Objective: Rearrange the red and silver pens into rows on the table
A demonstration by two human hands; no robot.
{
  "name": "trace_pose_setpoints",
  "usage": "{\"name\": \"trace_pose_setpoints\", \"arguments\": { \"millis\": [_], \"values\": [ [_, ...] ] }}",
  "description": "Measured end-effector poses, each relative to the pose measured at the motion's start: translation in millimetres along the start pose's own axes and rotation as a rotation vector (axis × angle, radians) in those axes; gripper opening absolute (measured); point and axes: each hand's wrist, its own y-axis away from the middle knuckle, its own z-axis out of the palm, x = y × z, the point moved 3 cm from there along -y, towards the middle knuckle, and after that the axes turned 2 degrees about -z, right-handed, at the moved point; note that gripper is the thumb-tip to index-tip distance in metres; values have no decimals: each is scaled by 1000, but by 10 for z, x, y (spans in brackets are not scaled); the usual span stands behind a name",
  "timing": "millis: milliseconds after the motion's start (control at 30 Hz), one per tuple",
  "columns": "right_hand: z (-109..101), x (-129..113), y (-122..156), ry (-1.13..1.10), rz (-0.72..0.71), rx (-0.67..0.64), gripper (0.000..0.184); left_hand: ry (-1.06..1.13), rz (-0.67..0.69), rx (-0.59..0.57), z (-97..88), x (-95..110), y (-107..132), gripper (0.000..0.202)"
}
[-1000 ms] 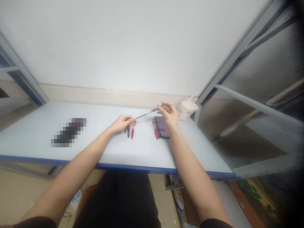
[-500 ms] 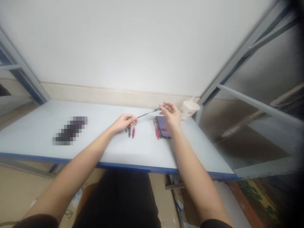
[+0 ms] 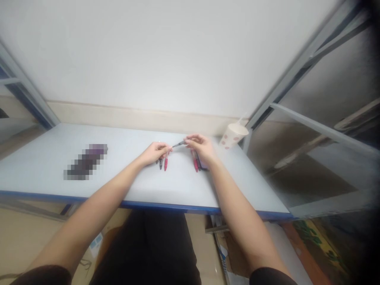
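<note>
Head view, white tabletop [image 3: 118, 182] edged in blue, set against a white wall [image 3: 148, 59], slim pen [image 3: 178, 144] held pinched between left hand [image 3: 156, 153] and right hand [image 3: 202, 148], paper cup [image 3: 233, 135] placed near the far corner

Left hand [image 3: 156, 153]: palm down above the worktop's middle, fingers curled into a pinch. Right hand [image 3: 202, 149]: fingers [image 3: 191, 139] reaching toward the left hand, apparently pinched, though hard to tell from here. Both forearms [image 3: 97, 194]: bare, angled inward across the front edge [image 3: 166, 206].

Dark sleeves [image 3: 44, 276], dark trousers [image 3: 145, 249], bare forearms [image 3: 101, 184], hands [image 3: 156, 153]
</note>
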Motion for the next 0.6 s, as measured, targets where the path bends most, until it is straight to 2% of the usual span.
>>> {"name": "trace_pose_setpoints", "arguments": {
  "millis": [200, 367, 433, 500, 600],
  "values": [
    [7, -27, 56, 176, 31, -59, 37, -70, 68, 65, -31, -52, -6, 34],
    [4, -85, 84, 256, 25, -202, 45, -93, 93, 119, -88, -81, -27, 33],
    [-1, -78, 101, 284, 94, -211, 45, -96, 98, 122, -88, -85, -30, 33],
    [-9, -63, 116, 319, 147, -198, 53, -99, 92, 114, -75, -81, -25, 34],
    [-16, -60, 120, 308, 98, -204, 49, -113, 84, 122, -63, -57, -10, 35]
  ]
}}
